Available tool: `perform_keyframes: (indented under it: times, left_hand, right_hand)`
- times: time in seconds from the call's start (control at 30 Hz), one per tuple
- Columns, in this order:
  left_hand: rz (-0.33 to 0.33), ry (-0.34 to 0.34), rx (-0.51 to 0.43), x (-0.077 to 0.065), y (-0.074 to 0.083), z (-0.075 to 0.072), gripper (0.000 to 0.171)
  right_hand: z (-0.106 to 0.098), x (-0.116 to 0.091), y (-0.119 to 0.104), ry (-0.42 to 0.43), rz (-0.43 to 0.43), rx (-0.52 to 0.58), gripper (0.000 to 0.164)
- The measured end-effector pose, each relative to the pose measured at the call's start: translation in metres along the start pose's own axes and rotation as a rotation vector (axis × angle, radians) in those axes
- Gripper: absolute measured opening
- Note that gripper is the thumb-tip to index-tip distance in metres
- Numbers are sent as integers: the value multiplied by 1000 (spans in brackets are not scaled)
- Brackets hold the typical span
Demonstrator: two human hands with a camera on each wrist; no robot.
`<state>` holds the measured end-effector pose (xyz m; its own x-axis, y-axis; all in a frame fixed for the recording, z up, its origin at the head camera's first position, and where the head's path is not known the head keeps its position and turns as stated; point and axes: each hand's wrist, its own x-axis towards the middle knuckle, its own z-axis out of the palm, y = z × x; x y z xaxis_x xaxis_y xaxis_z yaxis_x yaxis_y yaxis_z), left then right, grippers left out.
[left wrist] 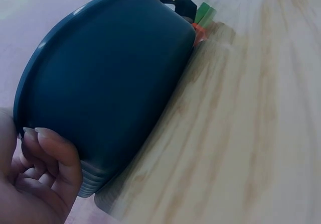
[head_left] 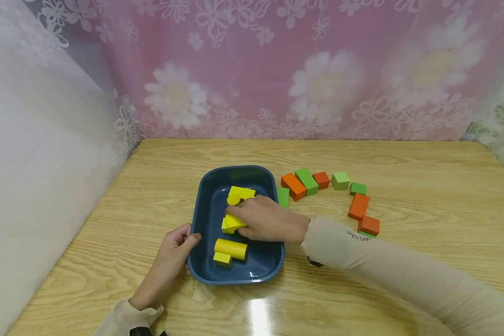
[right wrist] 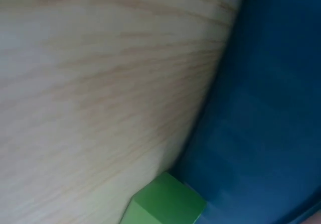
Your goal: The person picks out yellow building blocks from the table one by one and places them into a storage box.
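Note:
A dark blue plastic basin (head_left: 210, 186) with rounded corners stands on the table. My left hand (head_left: 172, 254) grips its left rim, thumb over the edge; in the left wrist view the curled fingers (left wrist: 65, 158) lie against the outer wall. Over the right rim reaches my right hand (head_left: 269, 219), its fingers around a yellow block (head_left: 236, 222) inside the basin. Farther back are a yellow rectangular block (head_left: 242, 192) and a round yellow piece (head_left: 233, 199). Toward the front lie a yellow cylinder (head_left: 231, 249) and a small yellow block (head_left: 222, 260).
Orange, red and green blocks curve across the wooden table (head_left: 424, 196) right of the basin, among them an orange block (head_left: 294, 185) and a red-orange one (head_left: 358, 206). One green block (right wrist: 168, 199) sits close against the basin's outer wall. A pink floral curtain (head_left: 252, 84) hangs behind.

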<state>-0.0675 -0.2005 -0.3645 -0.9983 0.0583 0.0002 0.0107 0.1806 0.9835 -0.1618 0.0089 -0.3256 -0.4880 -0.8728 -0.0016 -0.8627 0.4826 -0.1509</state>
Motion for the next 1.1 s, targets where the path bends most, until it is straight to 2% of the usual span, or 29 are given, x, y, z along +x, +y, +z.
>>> perform_keyframes:
  times: [0.3,0.57,1.1]
  left_hand:
    - [15,-6,-5,7,1,1,27]
    - [-8,-20,-6,10,-1,2,26]
    - [18,17,42,3,-1,-7,27]
  right_hand:
    - [1,-1,2,10,46,-26,43]
    - [2,-3,3,-4,63,-31,45]
    - [3,5,-4,-9,58,-13,46]
